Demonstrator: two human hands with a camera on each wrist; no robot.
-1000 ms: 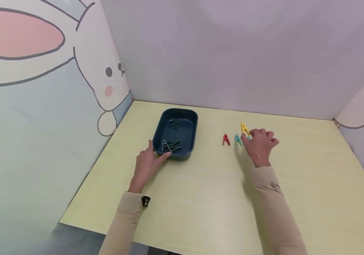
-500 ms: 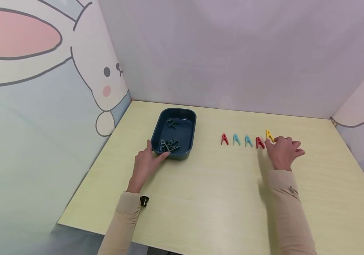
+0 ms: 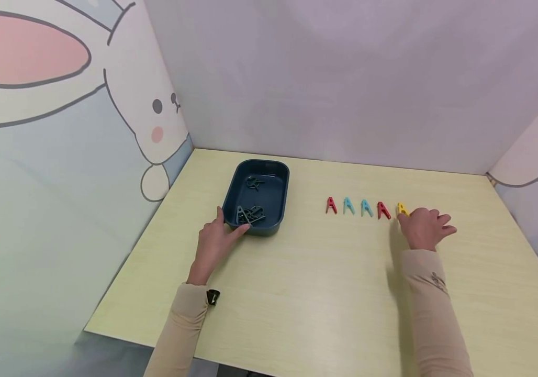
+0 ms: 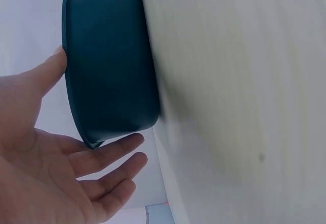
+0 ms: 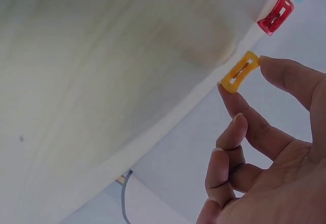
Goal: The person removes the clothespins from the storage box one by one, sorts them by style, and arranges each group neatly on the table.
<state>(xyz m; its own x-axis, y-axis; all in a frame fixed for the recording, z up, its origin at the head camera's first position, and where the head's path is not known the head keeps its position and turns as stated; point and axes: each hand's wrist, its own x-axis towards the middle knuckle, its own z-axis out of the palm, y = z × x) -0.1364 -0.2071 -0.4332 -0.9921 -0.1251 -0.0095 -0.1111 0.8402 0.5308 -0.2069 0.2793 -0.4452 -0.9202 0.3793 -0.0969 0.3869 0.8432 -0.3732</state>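
My left hand rests at the near left corner of a dark blue tray. In the left wrist view its thumb touches the rim, while the other fingers extend loosely past the corner. My right hand pinches a yellow clothespin between thumb and forefinger at the right end of a row. Left of it stand a red clothespin, a light blue clothespin, another light blue clothespin and a red clothespin. In the head view my right fingers partly cover the yellow one.
Inside the tray lie several dark ring-shaped pieces and a grey-green clothespin. The pale wooden table meets a plain wall at the back. A cartoon-printed wall borders its left side.
My right hand has carried the yellow clothespin rightward past the others, then lowered it to the row's right end. The left hand has stayed at the tray.
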